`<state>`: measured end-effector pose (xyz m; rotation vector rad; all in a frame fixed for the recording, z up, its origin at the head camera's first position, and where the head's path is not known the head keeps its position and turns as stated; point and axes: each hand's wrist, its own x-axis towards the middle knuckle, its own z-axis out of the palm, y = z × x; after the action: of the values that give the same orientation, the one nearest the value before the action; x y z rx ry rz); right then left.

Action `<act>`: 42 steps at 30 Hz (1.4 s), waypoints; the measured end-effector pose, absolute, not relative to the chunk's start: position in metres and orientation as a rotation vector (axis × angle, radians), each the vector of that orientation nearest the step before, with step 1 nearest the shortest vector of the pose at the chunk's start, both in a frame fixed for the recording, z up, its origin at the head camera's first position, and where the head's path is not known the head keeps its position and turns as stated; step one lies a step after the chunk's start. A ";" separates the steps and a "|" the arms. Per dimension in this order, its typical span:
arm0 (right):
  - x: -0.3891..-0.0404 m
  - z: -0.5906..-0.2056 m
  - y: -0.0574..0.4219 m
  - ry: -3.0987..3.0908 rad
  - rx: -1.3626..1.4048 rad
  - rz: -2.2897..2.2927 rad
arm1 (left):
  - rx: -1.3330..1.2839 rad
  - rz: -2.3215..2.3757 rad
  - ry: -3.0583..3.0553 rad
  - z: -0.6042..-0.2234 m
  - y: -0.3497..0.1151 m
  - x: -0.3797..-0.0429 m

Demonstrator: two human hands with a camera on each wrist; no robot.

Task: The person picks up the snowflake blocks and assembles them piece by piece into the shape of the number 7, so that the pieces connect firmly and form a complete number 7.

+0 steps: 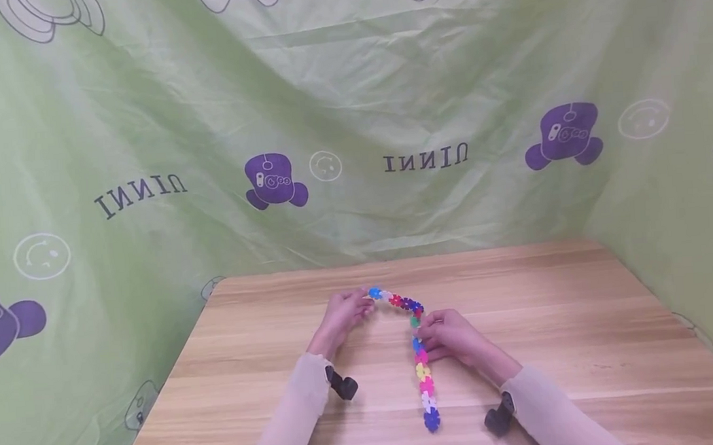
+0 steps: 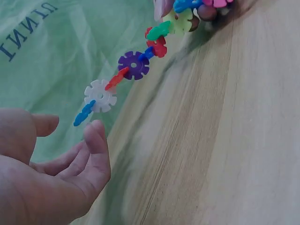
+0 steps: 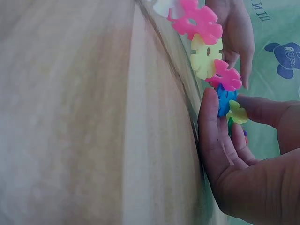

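Observation:
A chain of colourful plastic snowflake discs (image 1: 423, 372) bends in the middle, one part running toward the left hand and the other toward the person. My right hand (image 1: 455, 335) pinches it near the bend; in the right wrist view thumb and fingers are about a blue disc (image 3: 227, 100) and a yellow one (image 3: 238, 112). At the far end, my left hand (image 1: 345, 313) is beside the last blue disc (image 2: 84, 113). Its thumb and fingers are parted, with a gap to that disc in the left wrist view. A dark blue disc (image 1: 432, 420) ends the near part.
Beneath the hands is a wooden table (image 1: 250, 392). A green printed cloth (image 1: 337, 101) hangs behind it and along both sides. Black wrist cameras are strapped at the left cuff (image 1: 344, 386) and right cuff (image 1: 499, 418).

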<state>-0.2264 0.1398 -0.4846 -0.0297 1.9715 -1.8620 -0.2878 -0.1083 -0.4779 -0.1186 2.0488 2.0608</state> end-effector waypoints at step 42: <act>-0.227 -0.486 0.160 2.036 0.075 -1.874 | -0.104 1.866 2.214 -0.490 -0.117 -0.292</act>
<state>-0.2269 0.1601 -0.4855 0.0747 2.0361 -1.8745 -0.2921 -0.1171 -0.4903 -0.1042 2.2137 1.8655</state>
